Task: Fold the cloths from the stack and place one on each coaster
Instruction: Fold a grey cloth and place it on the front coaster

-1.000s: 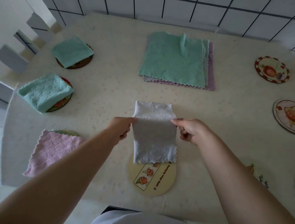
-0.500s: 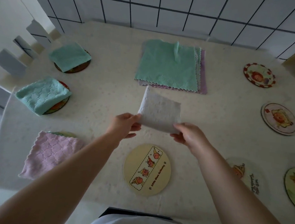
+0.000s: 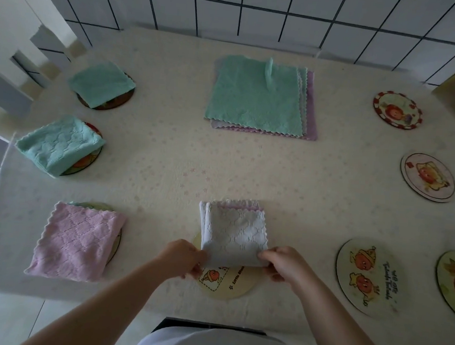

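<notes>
Here, low in the frame's centre, my left hand pinches the near-left corner of the folded white waffle-textured cloth, my right hand its near-right corner, over the round cream cartoon coaster. Rightward lie bare coasters; the green-topped cloth stack sits upper centre.

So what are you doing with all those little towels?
A person is folding cloths and laying one on each coaster. Right now the left hand and right hand pinch the near corners of a folded white cloth, setting it on the yellow coaster. Three coasters on the left already have cloths. The stack waits at the back, and four coasters on the right are bare.
</notes>
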